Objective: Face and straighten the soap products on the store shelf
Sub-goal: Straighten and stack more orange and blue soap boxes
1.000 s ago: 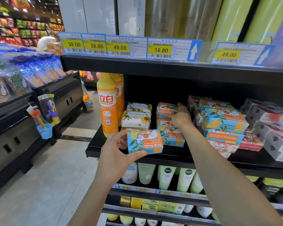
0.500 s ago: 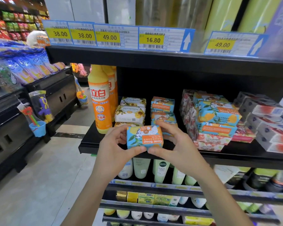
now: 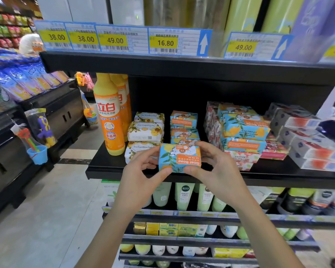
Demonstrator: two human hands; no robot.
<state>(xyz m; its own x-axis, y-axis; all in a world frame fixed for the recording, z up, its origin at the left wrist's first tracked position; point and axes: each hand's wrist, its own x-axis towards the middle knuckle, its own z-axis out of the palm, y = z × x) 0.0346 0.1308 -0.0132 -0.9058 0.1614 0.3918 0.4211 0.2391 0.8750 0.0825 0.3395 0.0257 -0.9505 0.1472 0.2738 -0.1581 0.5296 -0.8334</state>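
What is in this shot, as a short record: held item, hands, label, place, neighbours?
Held item: soap box
Hands: left hand and right hand each pinch one end
Label: "Goat Soap" reads upside down
Place: at the front edge of the black shelf
Behind it: stack of matching boxes
To the left: white soap packs, orange bottle

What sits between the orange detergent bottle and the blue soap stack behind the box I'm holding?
A stack of white floral soap bars stands between the orange detergent bottle and the blue soap stack, in the head view.
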